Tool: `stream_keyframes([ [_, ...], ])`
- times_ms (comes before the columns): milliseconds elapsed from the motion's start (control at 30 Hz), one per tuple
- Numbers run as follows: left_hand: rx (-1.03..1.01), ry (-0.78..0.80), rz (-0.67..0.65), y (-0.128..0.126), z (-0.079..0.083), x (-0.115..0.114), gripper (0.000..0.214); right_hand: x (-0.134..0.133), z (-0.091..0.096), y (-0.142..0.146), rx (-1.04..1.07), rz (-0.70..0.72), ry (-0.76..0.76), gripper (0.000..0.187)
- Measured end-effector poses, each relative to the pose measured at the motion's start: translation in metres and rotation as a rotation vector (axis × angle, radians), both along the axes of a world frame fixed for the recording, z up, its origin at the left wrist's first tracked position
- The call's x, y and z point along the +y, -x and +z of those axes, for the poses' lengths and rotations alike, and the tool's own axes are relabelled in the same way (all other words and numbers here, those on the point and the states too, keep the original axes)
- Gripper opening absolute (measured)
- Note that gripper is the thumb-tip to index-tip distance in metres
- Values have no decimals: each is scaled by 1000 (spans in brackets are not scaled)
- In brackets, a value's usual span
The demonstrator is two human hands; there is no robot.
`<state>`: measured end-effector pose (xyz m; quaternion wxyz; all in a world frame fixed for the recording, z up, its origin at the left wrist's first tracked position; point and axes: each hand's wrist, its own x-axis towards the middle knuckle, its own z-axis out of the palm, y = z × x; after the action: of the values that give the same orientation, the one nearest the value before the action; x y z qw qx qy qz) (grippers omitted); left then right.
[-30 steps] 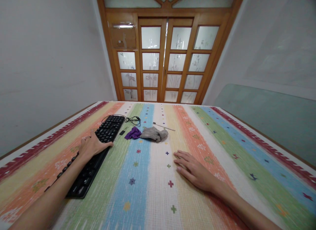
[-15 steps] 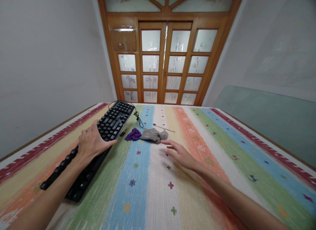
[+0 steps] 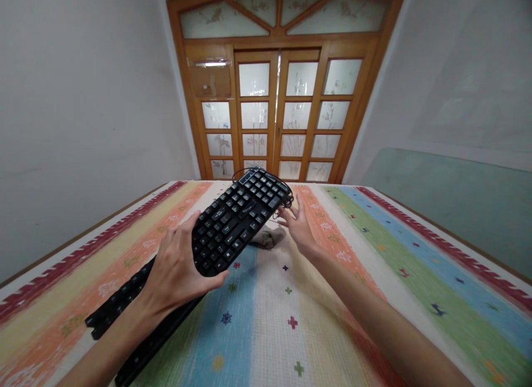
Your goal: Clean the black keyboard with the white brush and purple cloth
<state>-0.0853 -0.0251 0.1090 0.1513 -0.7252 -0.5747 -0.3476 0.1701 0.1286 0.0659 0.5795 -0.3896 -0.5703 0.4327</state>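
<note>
Left of centre in lower frame: left hand (image 3: 172, 273) clasps black computer keyboard (image 3: 233, 226), thumb on near edge, fingers around far edge. Keyboard slants from lower left to centre, tilted, far end above striped tablecloth (image 3: 272, 315). Centre: grey cloth (image 3: 270, 238), partly behind keyboard; bunched black cable (image 3: 288, 200) at keyboard corner. Right of centre: right hand (image 3: 300, 229), fingers spread, near cable; contact cannot be told.
</note>
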Motion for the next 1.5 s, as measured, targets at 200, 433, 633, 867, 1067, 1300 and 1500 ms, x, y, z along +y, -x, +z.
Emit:
stream_keyframes([
  [200,97,20,-157,-15,-4,-2,118,-16,23,-68,81,-102,-82,47],
  [433,146,149,-453,-38,-13,19,121,-53,30,-167,-227,-619,-186,39],
  [633,181,368,-707,-68,-24,32,123,-77,19,-242,-545,-822,-199,41],
  [867,174,536,-833,-95,-46,42,128,-87,-16,-285,-914,-808,-176,56],
  [1067,154,622,-828,-95,-63,47,127,-82,-50,-297,-1150,-672,-118,67],
  [1300,168,658,-812,-91,-74,50,131,-69,-74,-301,-1313,-654,-121,56],
  [1500,218,683,-799,-89,-63,47,132,-68,-77,-292,-1437,-599,-42,48],
])
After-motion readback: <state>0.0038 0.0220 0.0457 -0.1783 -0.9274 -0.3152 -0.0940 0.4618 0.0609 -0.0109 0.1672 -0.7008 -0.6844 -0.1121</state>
